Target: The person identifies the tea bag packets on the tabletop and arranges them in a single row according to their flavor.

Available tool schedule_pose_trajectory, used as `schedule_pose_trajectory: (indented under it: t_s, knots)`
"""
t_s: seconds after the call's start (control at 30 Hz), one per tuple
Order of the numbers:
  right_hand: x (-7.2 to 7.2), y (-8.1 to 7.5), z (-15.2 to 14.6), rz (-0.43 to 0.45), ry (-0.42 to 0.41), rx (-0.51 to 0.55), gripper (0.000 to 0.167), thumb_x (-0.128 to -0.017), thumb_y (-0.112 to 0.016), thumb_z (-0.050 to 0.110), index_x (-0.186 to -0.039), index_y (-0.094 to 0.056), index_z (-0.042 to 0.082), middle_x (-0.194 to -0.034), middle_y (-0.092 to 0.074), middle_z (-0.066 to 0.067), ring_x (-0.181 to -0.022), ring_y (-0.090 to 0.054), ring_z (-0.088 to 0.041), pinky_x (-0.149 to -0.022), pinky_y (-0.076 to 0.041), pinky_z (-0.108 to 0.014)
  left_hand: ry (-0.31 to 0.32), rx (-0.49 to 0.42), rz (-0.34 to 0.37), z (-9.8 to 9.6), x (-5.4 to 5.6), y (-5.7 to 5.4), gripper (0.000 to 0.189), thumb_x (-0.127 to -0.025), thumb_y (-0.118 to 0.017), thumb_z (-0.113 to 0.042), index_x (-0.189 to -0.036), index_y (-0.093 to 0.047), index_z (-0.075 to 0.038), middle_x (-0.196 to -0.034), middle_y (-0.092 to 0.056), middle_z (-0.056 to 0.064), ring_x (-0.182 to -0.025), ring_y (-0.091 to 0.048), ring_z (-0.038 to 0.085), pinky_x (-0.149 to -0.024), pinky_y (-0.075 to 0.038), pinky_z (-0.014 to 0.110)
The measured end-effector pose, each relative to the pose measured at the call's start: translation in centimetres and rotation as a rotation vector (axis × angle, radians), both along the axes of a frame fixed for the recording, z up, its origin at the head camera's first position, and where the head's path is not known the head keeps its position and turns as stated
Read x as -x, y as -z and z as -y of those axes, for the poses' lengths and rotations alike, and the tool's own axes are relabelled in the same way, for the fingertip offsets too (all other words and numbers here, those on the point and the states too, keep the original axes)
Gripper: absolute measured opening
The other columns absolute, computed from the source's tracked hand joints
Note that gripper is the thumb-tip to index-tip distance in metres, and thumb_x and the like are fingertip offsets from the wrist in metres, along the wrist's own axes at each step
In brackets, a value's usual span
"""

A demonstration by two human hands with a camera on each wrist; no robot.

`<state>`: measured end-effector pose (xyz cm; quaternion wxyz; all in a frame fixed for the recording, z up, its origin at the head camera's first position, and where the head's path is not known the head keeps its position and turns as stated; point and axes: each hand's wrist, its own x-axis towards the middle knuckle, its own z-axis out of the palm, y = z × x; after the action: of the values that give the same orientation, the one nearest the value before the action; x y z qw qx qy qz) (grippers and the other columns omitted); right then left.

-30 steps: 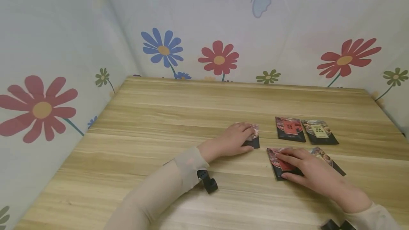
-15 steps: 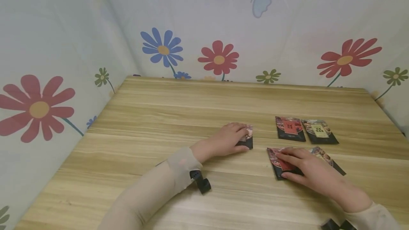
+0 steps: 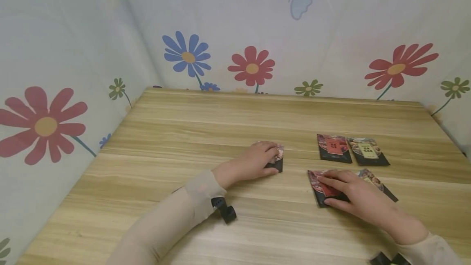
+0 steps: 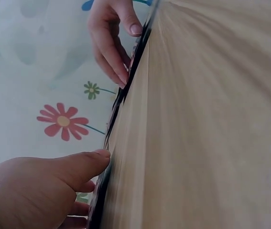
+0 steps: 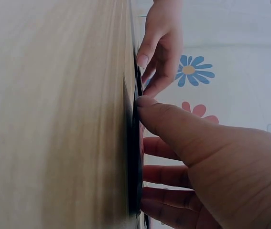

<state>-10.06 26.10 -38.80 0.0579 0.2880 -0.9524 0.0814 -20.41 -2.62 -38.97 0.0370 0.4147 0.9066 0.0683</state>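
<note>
My left hand (image 3: 250, 160) rests fingers-down on a flat food packet (image 3: 278, 166), dark at the bottom with a food picture above; most of it is hidden beneath the palm. In the left wrist view the thumb of the left hand (image 4: 35, 191) lies along the packet's edge, close to the tabletop. To the right, my right hand (image 3: 362, 195) lies spread over a red-labelled packet (image 3: 317, 183), fingertips on its label. Partly covered by that same hand is another packet (image 3: 373, 178) with a yellowish picture. The right wrist view has the right thumb (image 5: 157, 112) at the dark packet edge.
Behind the right hand, a red-labelled packet (image 3: 334, 149) and a yellow-labelled packet (image 3: 368, 151) lie side by side. The wooden table (image 3: 206, 113) meets a flowered cloth backdrop (image 3: 324, 36) at its back and left. Black wrist cameras sit on both sleeves.
My left hand has slid leftward across the table, and the packet under it has moved along with it. The right hand and the packets around it have stayed in place.
</note>
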Motion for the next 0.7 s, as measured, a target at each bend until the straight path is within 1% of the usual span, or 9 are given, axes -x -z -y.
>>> schedule_pose_trajectory:
  t_s: [0.13, 0.27, 0.37, 0.7]
  knots:
    - [0.0, -0.1, 0.0, -0.017, -0.007, 0.003, 0.051, -0.084, -0.072, 0.041, -0.125, -0.065, 0.011, -0.122, -0.064, -0.007, -0.109, -0.062, -0.027, -0.085, -0.055, -0.047, 0.005, -0.005, -0.017, 0.6, -0.1, -0.1, 0.056, -0.094, -0.058, -0.043, -0.138, -0.048, -0.009, -0.147, -0.045, 0.012, -0.139, -0.04, 0.026, -0.121, -0.026, 0.038]
    - [0.0, -0.1, 0.0, -0.03, -0.008, 0.002, 0.051, -0.083, -0.073, 0.04, -0.126, -0.065, 0.013, -0.122, -0.064, -0.006, -0.109, -0.063, -0.026, -0.085, -0.055, -0.045, 0.008, -0.013, -0.016, 1.1, -0.2, -0.2, 0.051, -0.095, -0.058, -0.042, -0.134, -0.051, -0.01, -0.146, -0.046, 0.013, -0.139, -0.04, 0.026, -0.121, -0.027, 0.038]
    - [0.0, -0.2, 0.0, -0.03, -0.011, 0.006, 0.051, -0.083, -0.073, 0.039, -0.124, -0.066, 0.011, -0.122, -0.064, -0.006, -0.109, -0.063, -0.027, -0.085, -0.055, -0.045, 0.009, -0.022, -0.014, 1.5, -0.1, -0.3, 0.05, -0.095, -0.058, -0.041, -0.134, -0.051, -0.01, -0.146, -0.047, 0.013, -0.138, -0.041, 0.026, -0.121, -0.028, 0.038]
    - [0.0, -0.2, 0.0, -0.026, -0.015, 0.006, 0.05, -0.083, -0.073, 0.04, -0.123, -0.066, 0.01, -0.123, -0.064, -0.006, -0.11, -0.062, -0.027, -0.085, -0.055, -0.045, 0.01, -0.045, -0.03, 3.0, -0.1, 0.1, 0.05, -0.094, -0.06, -0.039, -0.132, -0.052, -0.008, -0.144, -0.048, 0.014, -0.136, -0.043, 0.026, -0.119, -0.031, 0.037]
